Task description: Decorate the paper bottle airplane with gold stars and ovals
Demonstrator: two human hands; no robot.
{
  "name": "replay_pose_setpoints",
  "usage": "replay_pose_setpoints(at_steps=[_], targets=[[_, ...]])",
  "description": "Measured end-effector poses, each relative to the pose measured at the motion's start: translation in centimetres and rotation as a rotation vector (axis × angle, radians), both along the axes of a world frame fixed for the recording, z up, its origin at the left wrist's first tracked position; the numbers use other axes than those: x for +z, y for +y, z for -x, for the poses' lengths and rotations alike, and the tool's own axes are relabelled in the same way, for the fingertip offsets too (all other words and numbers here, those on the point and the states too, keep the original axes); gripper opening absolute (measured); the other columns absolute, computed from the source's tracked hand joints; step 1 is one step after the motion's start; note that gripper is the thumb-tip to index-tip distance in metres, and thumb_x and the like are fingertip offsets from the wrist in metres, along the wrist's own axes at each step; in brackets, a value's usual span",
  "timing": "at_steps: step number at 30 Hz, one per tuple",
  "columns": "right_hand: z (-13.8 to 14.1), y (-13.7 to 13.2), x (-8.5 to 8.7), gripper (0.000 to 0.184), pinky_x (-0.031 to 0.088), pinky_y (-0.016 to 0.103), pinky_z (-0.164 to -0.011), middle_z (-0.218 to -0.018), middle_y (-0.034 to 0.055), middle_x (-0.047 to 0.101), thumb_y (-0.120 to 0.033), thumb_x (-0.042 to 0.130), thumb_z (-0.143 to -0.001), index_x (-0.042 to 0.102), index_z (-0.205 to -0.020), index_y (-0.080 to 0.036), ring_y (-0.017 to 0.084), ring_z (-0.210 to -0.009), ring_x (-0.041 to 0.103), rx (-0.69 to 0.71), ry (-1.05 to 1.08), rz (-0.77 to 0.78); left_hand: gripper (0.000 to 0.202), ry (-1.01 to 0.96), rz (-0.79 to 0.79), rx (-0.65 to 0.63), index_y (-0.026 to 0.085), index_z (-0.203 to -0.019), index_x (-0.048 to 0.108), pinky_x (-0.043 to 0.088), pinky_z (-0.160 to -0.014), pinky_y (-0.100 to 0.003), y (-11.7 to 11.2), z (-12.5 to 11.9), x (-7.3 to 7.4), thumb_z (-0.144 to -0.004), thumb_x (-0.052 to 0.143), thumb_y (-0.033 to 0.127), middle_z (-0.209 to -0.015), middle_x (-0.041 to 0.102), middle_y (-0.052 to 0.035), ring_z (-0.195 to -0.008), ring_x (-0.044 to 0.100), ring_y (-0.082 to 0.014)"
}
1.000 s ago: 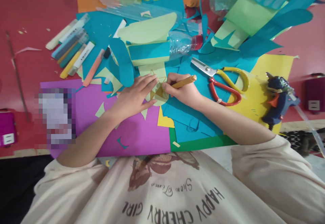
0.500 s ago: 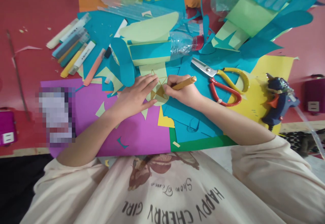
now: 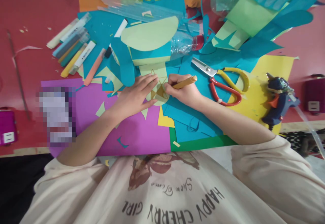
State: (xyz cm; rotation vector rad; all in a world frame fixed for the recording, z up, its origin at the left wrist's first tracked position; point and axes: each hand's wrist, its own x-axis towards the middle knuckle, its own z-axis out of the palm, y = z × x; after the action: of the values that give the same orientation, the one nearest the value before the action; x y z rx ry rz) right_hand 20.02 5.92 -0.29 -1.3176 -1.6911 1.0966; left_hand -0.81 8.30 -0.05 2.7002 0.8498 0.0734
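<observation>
Basically, R hand has its grip clamped on an ochre marker, blunt end pointing up-right; tip's hidden by the fingers, so can't tell if it touches. L hand lies flat, palm down, its grip apart: fingers straight, thumb out to the side, pressing a pale green paper piece. That piece sits btwn the hands, w/ ochre triangle outlines & some filled patches. Just above it: clear bottle on its side, red cap to the right, wrapped in blue & green paper. Scissors lie near R hand, blades twd the bottle. Glue gun is farther R, on/by a yellow sheet. Upper L: pile of markers, coral one apart. Purple sheet under L forearm, w/ scraps. Bench is red.
</observation>
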Motion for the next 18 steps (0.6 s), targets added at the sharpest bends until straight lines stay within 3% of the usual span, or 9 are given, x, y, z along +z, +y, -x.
replay_pose_setpoints(at_steps=[3, 11, 18], targets=[[-0.1, 0.04, 0.27, 0.03, 0.026, 0.023, -0.047, -0.048, -0.0066, 0.041, -0.014, 0.055, -0.077, 0.037, -0.054, -0.021, 0.005, -0.047, 0.033, 0.055, 0.041, 0.05, 0.056, 0.009, -0.005, -0.004, 0.011, -0.146, 0.033, 0.046, -0.105, -0.053, 0.0, -0.01, 0.01, -0.1, 0.043, 0.042, -0.15, 0.042, -0.0207, -0.142, 0.037, -0.0339], [-0.22, 0.15, 0.42, 0.03, 0.03, 0.024, -0.05, -0.05, -0.0058, 0.039, -0.014, 0.053, -0.077, 0.035, -0.055, -0.021, 0.007, -0.05, 0.035, -0.034, 0.02, 0.061, 0.057, -0.006, 0.042, 0.013, 0.013, -0.147, 0.032, 0.052, -0.096, -0.052, -0.04, -0.07, 0.01, -0.099, 0.043, 0.042, -0.15, 0.041, -0.0207, -0.142, 0.036, -0.0362], [-0.16, 0.04, 0.58, 0.028, 0.031, 0.024, -0.051, -0.05, -0.0054, 0.041, -0.017, 0.053, -0.075, 0.035, -0.054, -0.022, 0.007, -0.049, 0.037, -0.052, 0.003, 0.053, 0.056, 0.006, 0.038, 0.011, 0.012, -0.147, 0.031, 0.051, -0.098, -0.051, -0.1, -0.23, 0.18, -0.101, 0.041, 0.042, -0.149, 0.042, -0.0218, -0.142, 0.036, -0.0351]])
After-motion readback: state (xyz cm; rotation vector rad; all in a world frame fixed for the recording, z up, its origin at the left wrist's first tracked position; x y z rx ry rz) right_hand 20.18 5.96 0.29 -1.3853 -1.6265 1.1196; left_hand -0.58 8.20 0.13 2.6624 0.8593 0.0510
